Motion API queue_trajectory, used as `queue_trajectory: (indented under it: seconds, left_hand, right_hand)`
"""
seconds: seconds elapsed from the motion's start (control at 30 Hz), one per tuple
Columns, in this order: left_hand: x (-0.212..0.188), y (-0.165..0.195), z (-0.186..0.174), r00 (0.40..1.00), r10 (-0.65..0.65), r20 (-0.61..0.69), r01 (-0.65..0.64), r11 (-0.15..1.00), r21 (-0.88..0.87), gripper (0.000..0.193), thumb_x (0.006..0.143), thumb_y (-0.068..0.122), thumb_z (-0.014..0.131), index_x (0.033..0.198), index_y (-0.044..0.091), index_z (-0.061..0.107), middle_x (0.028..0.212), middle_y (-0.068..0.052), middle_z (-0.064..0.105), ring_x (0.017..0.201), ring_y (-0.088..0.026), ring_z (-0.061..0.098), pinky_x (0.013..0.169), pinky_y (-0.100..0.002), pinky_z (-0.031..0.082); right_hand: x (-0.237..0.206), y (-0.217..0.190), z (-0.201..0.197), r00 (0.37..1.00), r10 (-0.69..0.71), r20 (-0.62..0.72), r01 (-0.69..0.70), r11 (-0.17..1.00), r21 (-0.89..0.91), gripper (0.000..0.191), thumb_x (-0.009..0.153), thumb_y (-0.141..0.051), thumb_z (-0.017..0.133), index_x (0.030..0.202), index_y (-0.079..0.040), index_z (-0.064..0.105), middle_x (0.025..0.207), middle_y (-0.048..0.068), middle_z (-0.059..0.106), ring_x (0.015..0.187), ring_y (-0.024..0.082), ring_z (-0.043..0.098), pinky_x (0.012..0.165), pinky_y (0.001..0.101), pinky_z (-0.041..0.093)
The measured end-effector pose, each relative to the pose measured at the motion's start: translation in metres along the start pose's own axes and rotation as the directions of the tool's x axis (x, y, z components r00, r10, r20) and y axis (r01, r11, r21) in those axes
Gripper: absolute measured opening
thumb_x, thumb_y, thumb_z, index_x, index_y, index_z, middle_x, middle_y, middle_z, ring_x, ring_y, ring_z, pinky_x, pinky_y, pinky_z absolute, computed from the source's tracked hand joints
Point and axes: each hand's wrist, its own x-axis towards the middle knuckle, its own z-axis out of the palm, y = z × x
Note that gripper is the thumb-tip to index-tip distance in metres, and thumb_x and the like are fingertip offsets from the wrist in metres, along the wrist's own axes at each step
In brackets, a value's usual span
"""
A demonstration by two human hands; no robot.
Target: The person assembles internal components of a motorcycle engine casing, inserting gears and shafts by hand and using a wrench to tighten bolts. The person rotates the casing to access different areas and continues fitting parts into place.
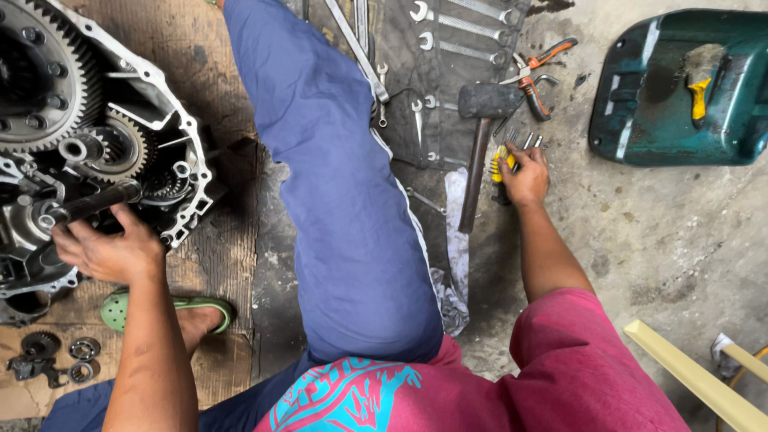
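Presently, head view only. The left hand point(108, 248) rests on the open gearbox point(88, 128), fingers curled around the dark shaft point(96, 200) where it leaves the casing; the grip looks meant to steady the shaft among the gears. The gearbox lies on a wooden board point(216, 240) on the floor, its bolted rim close to the person's blue-trousered leg point(336, 200), so little room remains on that side. The right hand point(526, 176) reaches out across the leg to the floor, fingers closed on a small yellow-handled tool point(504, 164) beside loose bits point(532, 141). A hammer point(480, 136) lies just left of that hand, pliers point(534, 76) above it, spanners point(448, 40) laid out on a dark cloth. Bare concrete lies open to the right, up to the green pan point(680, 88). Small gears point(40, 346) sit near the sandalled foot point(168, 312).
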Motion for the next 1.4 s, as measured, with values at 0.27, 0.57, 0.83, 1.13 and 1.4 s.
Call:
queue_trajectory:
  seconds: [0.27,0.57,0.83,1.13,1.4]
  left_hand:
    - [0.001,-0.003,-0.002,0.998,0.053,-0.019,-0.054,0.997,-0.048,0.056,0.091,0.027,0.072,0.140,0.001,0.062,0.162,-0.022,0.044,0.143,-0.045,0.038,0.113,-0.057,0.039]
    - [0.002,-0.001,-0.002,0.998,0.059,-0.019,-0.060,0.997,-0.052,0.054,0.093,0.027,0.073,0.141,0.003,0.064,0.163,-0.019,0.044,0.143,-0.043,0.039,0.112,-0.056,0.040]
    - [0.002,-0.004,0.000,0.998,0.055,-0.011,-0.056,0.996,-0.064,0.056,0.092,0.026,0.073,0.141,0.002,0.063,0.162,-0.019,0.044,0.142,-0.043,0.038,0.111,-0.056,0.039]
    - [-0.001,-0.003,0.000,1.000,0.018,0.015,-0.017,0.998,-0.054,0.057,0.092,0.027,0.072,0.142,0.002,0.062,0.162,-0.021,0.043,0.143,-0.044,0.038,0.114,-0.056,0.039]
    - [-0.002,-0.010,0.005,1.000,0.016,0.015,-0.017,1.000,0.018,0.059,0.095,0.031,0.074,0.145,0.003,0.058,0.163,-0.029,0.038,0.146,-0.049,0.034,0.117,-0.061,0.034]
  right_hand:
    - [0.002,0.003,0.000,0.988,-0.088,0.125,0.102,0.988,-0.112,0.037,0.094,-0.029,0.076,0.130,-0.033,0.074,0.110,0.004,0.061,0.112,0.027,0.059,0.093,0.0457,0.051]
    - [0.002,0.009,0.001,0.993,-0.032,0.117,0.039,0.997,-0.060,0.046,0.090,-0.034,0.079,0.135,-0.037,0.071,0.109,0.006,0.062,0.113,0.028,0.058,0.097,0.0446,0.050]
    - [0.014,0.009,-0.007,0.971,0.080,0.224,-0.075,0.997,-0.034,0.048,0.086,-0.044,0.081,0.133,-0.039,0.072,0.103,0.009,0.062,0.102,0.029,0.064,0.091,0.0447,0.052]
    - [0.031,0.024,-0.013,0.983,-0.093,0.161,0.114,0.985,-0.131,0.049,0.076,-0.057,0.086,0.119,-0.034,0.081,0.122,0.020,0.064,0.113,0.039,0.062,0.093,0.0504,0.049]
    - [0.033,0.028,-0.021,0.931,-0.103,0.349,0.179,0.965,-0.192,0.044,0.088,-0.058,0.077,0.122,-0.030,0.078,0.110,0.008,0.072,0.111,0.032,0.065,0.095,0.0468,0.052]
